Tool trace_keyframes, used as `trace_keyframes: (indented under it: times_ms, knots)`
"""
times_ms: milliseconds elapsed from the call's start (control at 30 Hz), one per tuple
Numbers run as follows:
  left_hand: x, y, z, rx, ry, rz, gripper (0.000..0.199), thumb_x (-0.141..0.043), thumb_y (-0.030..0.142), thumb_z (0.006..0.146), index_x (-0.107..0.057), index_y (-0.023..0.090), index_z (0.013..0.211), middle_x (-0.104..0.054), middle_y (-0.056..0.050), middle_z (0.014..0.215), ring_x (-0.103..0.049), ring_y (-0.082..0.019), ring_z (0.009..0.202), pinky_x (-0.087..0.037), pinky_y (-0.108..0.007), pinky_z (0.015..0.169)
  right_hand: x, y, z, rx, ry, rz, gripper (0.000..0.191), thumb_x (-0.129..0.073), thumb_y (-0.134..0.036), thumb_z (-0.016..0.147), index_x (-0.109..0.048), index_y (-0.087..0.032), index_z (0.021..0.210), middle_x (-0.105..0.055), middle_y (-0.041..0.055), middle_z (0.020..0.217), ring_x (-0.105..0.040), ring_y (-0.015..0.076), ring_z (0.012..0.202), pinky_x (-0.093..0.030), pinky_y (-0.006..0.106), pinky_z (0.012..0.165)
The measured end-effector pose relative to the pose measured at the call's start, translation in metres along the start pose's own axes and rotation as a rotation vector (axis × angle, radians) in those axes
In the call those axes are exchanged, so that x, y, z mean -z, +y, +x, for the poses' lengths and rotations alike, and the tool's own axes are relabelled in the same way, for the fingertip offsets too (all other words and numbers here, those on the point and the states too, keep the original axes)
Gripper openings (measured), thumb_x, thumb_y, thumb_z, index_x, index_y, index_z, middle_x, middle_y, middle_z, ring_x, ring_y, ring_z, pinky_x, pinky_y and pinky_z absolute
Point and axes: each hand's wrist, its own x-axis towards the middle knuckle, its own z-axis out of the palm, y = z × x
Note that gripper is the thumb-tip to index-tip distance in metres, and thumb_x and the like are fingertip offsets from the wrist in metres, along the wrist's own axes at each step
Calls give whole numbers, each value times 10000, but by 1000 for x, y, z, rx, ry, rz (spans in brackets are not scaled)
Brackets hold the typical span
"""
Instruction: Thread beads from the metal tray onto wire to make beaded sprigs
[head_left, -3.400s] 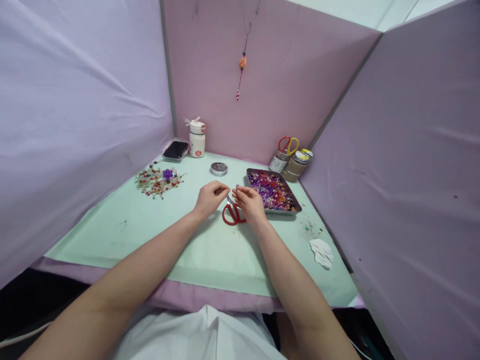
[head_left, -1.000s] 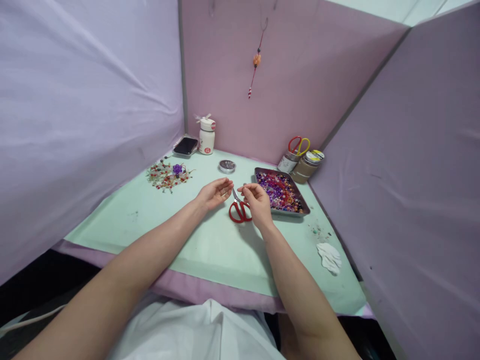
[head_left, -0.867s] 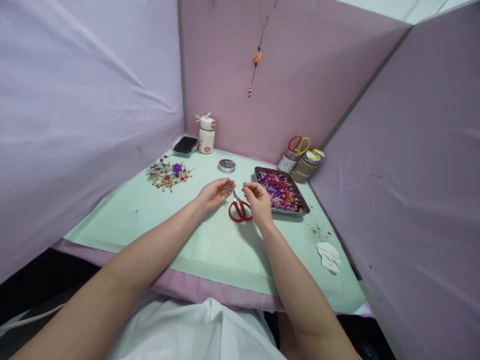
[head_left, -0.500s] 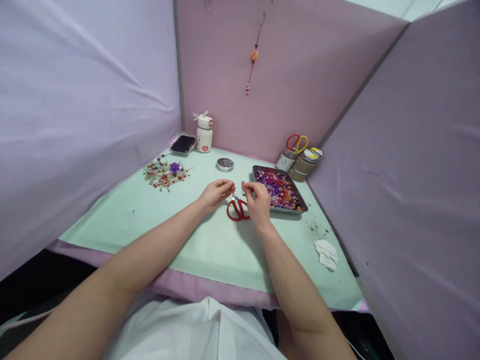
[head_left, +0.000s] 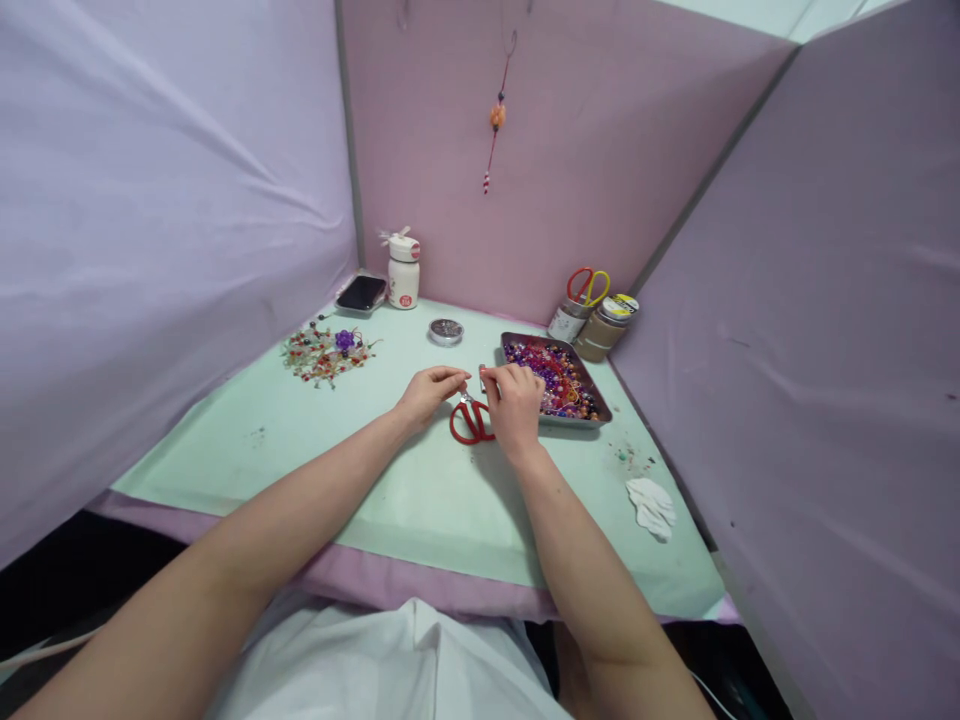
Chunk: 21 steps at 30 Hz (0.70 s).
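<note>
My left hand (head_left: pixel 433 393) is pinched shut just above the blades of the red-handled scissors (head_left: pixel 463 424); whatever its fingertips hold is too small to name. Close by on the right, my right hand (head_left: pixel 513 400) is also pinched, with a small thing at its fingertips that I cannot make out. The scissors lie on the green tabletop beneath both hands, their right handle partly covered by my right hand. Right behind that hand stands a metal tray (head_left: pixel 574 424) full of purple, red and orange beads (head_left: pixel 551 375).
Strung beads (head_left: pixel 322 357) lie in a pile at left. A phone (head_left: pixel 361 294), a white bottle (head_left: pixel 403 275) and a round clear case (head_left: pixel 446 332) stand behind. Two jars (head_left: pixel 600 330) are at back right, one holding scissors. A white cloth (head_left: pixel 651 508) lies at right. A beaded string (head_left: pixel 497 116) hangs ahead.
The whole view has shifted slightly. Both hands stay pinched over the scissors, and the right fingers have curled a little; nothing else has visibly moved.
</note>
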Motion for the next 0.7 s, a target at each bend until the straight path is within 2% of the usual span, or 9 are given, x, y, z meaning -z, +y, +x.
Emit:
trace_keyframes:
  times_ms: [233,700]
  knots:
    - [3,-4,3,-40,-2,57,302,-772,394,614,-734,159,800,-664,-48,730,-569,-151,735,-439,-297,770,-1,-1,0,12,12,-12,226,-462,-308,947,-640,-221,838,-647,36,850,-485,185,859,-239,339,793]
    - [1,2,-2,-101,2,143,262,-753,389,636,-741,172,781,-670,-57,722,-577,-178,744,-436,-319,777,0,0,-1,-22,-1,-32,231,-462,-313,947,-643,-218,839,-630,37,844,-476,185,868,-224,347,801]
